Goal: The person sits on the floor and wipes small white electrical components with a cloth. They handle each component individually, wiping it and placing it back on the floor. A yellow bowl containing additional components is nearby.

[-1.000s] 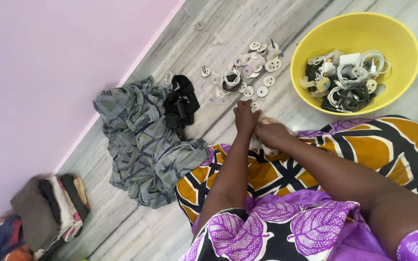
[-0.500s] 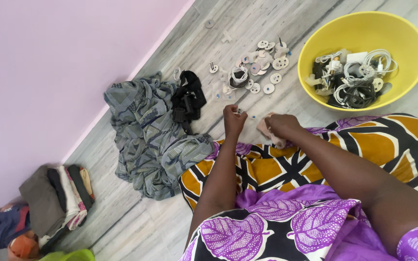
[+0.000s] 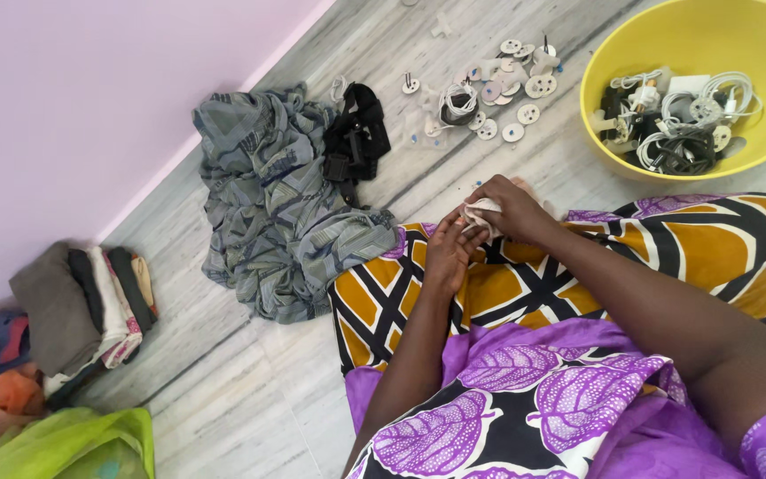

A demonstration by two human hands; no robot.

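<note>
My right hand (image 3: 514, 209) is shut on a small pale cloth (image 3: 479, 211) just above the near edge of my patterned wrap (image 3: 507, 293). My left hand (image 3: 448, 254) comes up from below, its fingertips pinched on a small white part pressed into that cloth; the part is mostly hidden. Both hands touch over my lap. On the floor beyond them lie several white round parts (image 3: 509, 89) and a coiled white cable (image 3: 457, 99).
A yellow bowl (image 3: 760, 35) holding white and black cables (image 3: 680, 124) stands at the far right. A black strap bundle (image 3: 356, 142) lies on a crumpled grey patterned cloth (image 3: 268, 213). Folded clothes (image 3: 82, 306) and a green bag (image 3: 73, 443) are at left, by the pink wall (image 3: 64, 89).
My left hand lifted a small part off the floor and drew back to my lap. My right hand brought the cloth to meet it. The view shifted down and left.
</note>
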